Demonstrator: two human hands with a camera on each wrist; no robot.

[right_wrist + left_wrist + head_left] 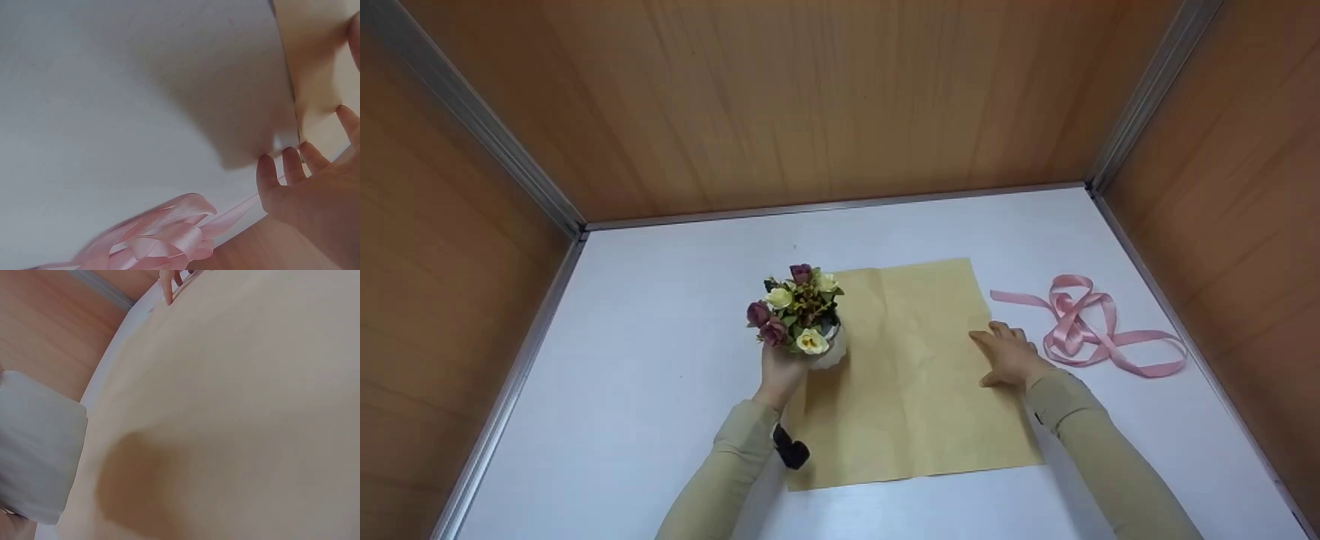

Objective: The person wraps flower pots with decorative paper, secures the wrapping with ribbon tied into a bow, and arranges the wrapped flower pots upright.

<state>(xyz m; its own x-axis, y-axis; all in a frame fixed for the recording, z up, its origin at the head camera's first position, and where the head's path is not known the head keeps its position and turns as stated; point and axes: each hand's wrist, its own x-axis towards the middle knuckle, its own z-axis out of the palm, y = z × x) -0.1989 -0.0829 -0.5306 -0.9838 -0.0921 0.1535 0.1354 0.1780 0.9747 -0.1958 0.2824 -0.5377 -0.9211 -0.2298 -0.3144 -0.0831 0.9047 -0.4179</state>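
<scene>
In the head view my left hand [781, 375] grips a small white pot [831, 354] of artificial flowers [795, 309], maroon and cream with green leaves. The pot is held above the left part of a sheet of tan kraft paper [911, 382]. Its pale wall [42, 444] fills the left side of the left wrist view, and a shadow falls on the paper there. My right hand [1011, 356] has its fingers spread at the paper's right edge. In the right wrist view some fingertips [344, 112] touch the paper [315, 50], others reach past its edge.
A loosely looped pink ribbon [1084, 334] lies on the white tabletop [645, 360] right of the paper. Wooden panels [840, 105] with metal edging enclose the table at the back and both sides. Something black [791, 450] hangs at the left wrist.
</scene>
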